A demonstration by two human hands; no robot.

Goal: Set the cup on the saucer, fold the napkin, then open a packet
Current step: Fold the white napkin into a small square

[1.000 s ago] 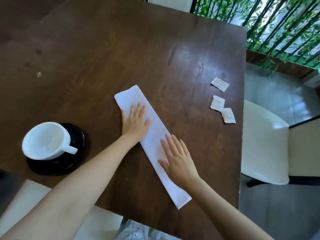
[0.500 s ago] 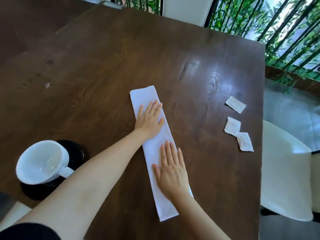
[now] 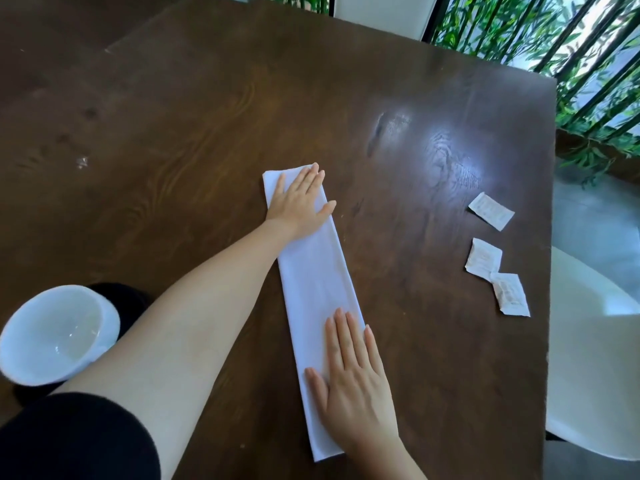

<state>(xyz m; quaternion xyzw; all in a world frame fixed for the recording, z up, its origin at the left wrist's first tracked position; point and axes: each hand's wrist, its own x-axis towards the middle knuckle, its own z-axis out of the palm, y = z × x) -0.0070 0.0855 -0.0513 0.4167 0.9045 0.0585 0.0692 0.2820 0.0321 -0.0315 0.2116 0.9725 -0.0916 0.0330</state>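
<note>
A white napkin [image 3: 317, 282], folded into a long narrow strip, lies on the dark wooden table [image 3: 207, 109]. My left hand [image 3: 299, 202] presses flat on its far end, fingers spread. My right hand [image 3: 353, 386] presses flat on its near end. A white cup [image 3: 55, 336] sits on a black saucer [image 3: 130, 299] at the near left, partly hidden by my left forearm. Three small white packets lie at the right: one [image 3: 491, 211] farther off, two [image 3: 483, 261] [image 3: 510, 298] touching each other.
The table's right edge runs close to the packets. Beyond it stands a white chair [image 3: 588, 358] on a grey floor. Green bamboo behind dark bars fills the far right.
My left hand slid up the napkin to its far end. My right hand slid down toward the near end. The view shifted, so everything appears lower and more to the right.
</note>
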